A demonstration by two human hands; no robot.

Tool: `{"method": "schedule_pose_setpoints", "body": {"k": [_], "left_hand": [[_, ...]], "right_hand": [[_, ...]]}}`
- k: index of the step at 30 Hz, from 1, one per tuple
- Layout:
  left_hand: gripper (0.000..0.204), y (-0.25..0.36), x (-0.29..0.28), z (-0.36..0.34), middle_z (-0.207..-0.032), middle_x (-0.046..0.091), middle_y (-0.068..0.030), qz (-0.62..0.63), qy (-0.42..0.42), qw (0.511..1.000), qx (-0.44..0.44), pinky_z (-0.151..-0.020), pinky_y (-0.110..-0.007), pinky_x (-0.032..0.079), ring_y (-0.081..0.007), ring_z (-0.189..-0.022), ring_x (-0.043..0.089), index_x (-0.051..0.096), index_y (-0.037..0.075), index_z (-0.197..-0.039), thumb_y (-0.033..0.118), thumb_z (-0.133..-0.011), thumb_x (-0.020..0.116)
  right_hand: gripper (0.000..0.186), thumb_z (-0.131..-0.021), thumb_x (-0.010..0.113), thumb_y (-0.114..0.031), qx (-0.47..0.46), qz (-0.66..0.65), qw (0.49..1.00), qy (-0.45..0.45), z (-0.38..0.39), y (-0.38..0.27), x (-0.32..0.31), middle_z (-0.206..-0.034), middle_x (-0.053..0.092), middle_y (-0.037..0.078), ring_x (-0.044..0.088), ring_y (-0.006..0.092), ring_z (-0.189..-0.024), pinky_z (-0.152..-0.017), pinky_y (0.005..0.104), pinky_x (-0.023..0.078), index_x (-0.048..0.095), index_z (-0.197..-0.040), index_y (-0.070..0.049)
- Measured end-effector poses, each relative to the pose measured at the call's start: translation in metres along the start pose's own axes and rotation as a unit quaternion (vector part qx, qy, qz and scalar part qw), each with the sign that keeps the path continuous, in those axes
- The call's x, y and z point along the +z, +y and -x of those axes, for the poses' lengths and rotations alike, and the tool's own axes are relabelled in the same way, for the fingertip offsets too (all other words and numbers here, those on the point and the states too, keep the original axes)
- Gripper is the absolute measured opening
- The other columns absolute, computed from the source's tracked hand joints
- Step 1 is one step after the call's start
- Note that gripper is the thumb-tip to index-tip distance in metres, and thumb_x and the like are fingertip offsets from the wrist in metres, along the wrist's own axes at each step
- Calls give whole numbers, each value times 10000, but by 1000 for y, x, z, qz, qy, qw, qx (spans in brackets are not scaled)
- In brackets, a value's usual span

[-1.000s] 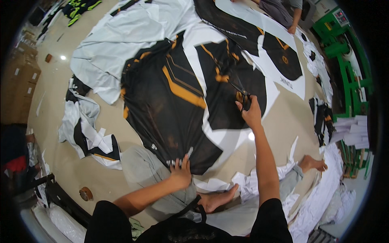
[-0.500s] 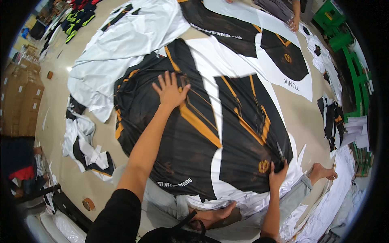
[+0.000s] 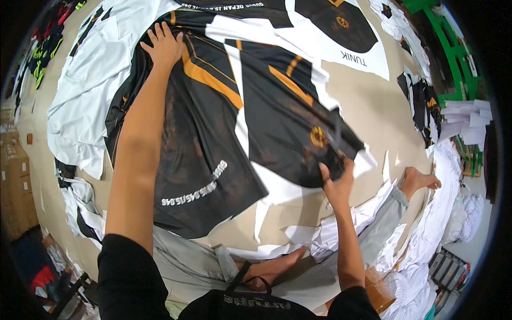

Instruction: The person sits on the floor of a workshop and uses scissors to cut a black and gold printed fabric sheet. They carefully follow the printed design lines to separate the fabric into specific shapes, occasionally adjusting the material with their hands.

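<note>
My left hand (image 3: 164, 45) lies with fingers spread on the upper edge of a large black printed fabric piece (image 3: 192, 138) with orange stripes and white borders, at centre-left. At lower right my right hand (image 3: 336, 178) grips black scissors (image 3: 334, 160), their blurred blades pointing away from me over a second black piece (image 3: 272, 144) with orange stripes and a round orange emblem. The two pieces lie side by side on the floor, with white margins and ragged white strips around them.
White fabric (image 3: 80, 96) is spread at left, more printed pieces (image 3: 330, 32) at top. Cardboard boxes (image 3: 13, 181) stand at far left, green machinery (image 3: 453, 48) at right. My bare feet (image 3: 418, 181) and piles of white cloth (image 3: 437, 202) are on the floor nearby.
My left hand has moved forward to the fabric's upper edge. My right hand, with the scissors, dropped lower and then shifted left and up. The printed pieces sit higher in the view.
</note>
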State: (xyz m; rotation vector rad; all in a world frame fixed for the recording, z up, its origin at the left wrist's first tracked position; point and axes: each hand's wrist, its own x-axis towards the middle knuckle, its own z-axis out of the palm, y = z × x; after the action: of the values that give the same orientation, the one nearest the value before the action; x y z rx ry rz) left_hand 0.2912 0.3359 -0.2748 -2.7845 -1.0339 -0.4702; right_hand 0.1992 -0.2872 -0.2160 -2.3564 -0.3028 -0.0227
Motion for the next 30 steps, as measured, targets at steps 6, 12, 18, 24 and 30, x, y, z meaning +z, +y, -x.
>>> {"method": "schedule_pose_setpoints", "body": {"k": [6, 12, 18, 24, 30], "left_hand": [[1138, 27, -99, 237, -1731, 137, -240, 182, -120, 963, 159, -1170, -789, 117, -482, -1591, 114, 210, 66, -1667, 791, -868, 573], [1585, -35, -208, 357, -1761, -22, -177, 42, -447, 878, 167, -1115, -859, 113, -522, -1587, 20, 35, 220, -1702, 688, -482, 933], [1580, -43, -230, 393, -1756, -29, -199, 96, -441, 879, 154, -1142, -835, 100, -505, -1594, 8, 41, 214, -1701, 616, -485, 966], [1558, -18, -223, 428, -1755, -21, -206, 73, -390, 899, 185, -1161, -817, 86, -495, -1596, 4, 58, 195, -1701, 667, -509, 942], [1580, -18, -220, 434, -1757, -69, -189, 79, -431, 883, 166, -1145, -837, 106, -505, -1592, -24, 1, 179, -1698, 679, -528, 938]], "right_hand": [[768, -783, 924, -271, 4, 55, 998, -25, -29, -29, 52, -1338, 610, 286, 567, 459, -1268, -1067, 491, 453, 524, -1338, 76], [715, -770, 926, -254, -148, 86, 985, 13, 22, 17, 19, -1368, 610, 255, 570, 435, -1269, -1079, 494, 441, 549, -1280, 76], [648, -793, 904, -276, -132, 119, 984, 6, 46, 13, -27, -1238, 648, 246, 601, 437, -1173, -1013, 473, 475, 582, -1236, 69], [536, -806, 895, -408, 101, -66, 930, -347, 163, -33, -32, -701, 636, 80, 638, 220, -662, -632, 379, 520, 627, -984, 20], [407, -930, 818, -374, 221, -129, 818, -515, 188, -55, -50, -708, 599, 30, 571, 110, -552, -482, 258, 443, 576, -923, -46]]}}
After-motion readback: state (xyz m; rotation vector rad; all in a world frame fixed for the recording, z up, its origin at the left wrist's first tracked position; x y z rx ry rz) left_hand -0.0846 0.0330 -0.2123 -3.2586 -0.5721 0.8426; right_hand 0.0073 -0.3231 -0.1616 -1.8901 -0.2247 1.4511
